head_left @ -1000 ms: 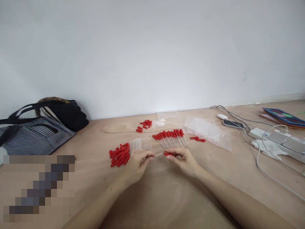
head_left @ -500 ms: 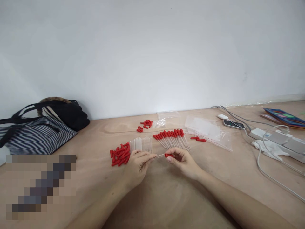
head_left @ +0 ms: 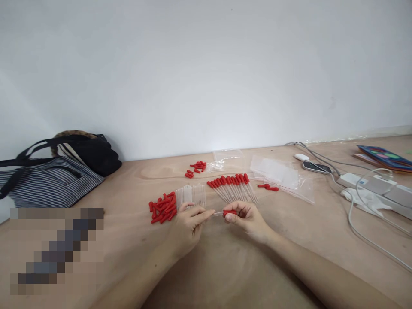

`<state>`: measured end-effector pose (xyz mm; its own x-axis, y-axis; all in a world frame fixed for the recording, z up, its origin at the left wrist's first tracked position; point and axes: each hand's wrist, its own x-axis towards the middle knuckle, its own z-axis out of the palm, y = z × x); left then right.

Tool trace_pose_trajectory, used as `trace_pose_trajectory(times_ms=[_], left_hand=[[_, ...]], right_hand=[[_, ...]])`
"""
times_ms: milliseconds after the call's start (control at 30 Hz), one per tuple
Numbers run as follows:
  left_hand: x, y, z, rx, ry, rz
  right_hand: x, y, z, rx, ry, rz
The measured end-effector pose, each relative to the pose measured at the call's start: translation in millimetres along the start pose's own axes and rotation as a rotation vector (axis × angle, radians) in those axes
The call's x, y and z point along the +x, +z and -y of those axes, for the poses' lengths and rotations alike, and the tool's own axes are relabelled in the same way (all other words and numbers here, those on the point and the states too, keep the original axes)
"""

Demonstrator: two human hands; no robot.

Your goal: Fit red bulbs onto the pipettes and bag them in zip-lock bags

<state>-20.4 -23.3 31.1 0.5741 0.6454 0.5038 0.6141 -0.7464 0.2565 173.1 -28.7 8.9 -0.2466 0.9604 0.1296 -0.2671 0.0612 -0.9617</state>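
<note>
My left hand (head_left: 191, 223) pinches a clear glass dropper tube (head_left: 218, 213) held sideways above the table. Between the thumb and fingers of my right hand (head_left: 252, 221) is a red rubber bulb (head_left: 229, 212), lined up with the tube's end; whether the tube reaches inside the bulb I cannot tell. Just beyond lies a row of droppers (head_left: 230, 189) with red bulbs on. Bare glass tubes (head_left: 196, 195) rest behind my left hand, partly covered by it. A pile of loose red bulbs (head_left: 163, 208) sits left of them.
Farther back are a small group of red bulbs (head_left: 198, 166) and more tubes (head_left: 215, 165). Clear plastic bags (head_left: 280, 174) lie at the right, near two loose bulbs (head_left: 268, 187). A power strip (head_left: 376, 189) with cables stands far right, a striped bag (head_left: 54, 180) far left.
The red bulb and the tube have shifted very slightly, and more of the bulb now shows between my right fingers. Both hands keep their grip.
</note>
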Motion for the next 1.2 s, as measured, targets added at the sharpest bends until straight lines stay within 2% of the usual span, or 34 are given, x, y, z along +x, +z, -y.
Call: trace_pose_trajectory(times_ms=[233, 433, 700, 833, 967, 1100, 1200], left_hand=[[-4, 0.6, -2, 0.080, 0.074, -0.036], [-3, 1.8, -5, 0.114, 0.131, -0.085], [-9, 12.6, -7, 0.089, 0.095, -0.118], [-11, 15.6, -8, 0.064, 0.095, -0.118], [-8, 12.1, -13, 0.032, 0.088, -0.086], [2, 5.4, -19, -0.049, -0.042, -0.010], [12, 4.2, -15, -0.161, -0.318, 0.053]], right_hand=[[-2, -1, -1, -0.078, -0.026, -0.018], [-3, -2, 1, -0.280, -0.146, -0.003], [-6, -3, -3, -0.499, -0.292, 0.022], [-6, -3, -8, -0.525, -0.305, 0.014], [-6, -1, -5, -0.518, -0.276, 0.073], [-3, -8, 9, -0.528, -0.196, 0.133], [6, -30, 16, -0.642, -0.216, -0.001]])
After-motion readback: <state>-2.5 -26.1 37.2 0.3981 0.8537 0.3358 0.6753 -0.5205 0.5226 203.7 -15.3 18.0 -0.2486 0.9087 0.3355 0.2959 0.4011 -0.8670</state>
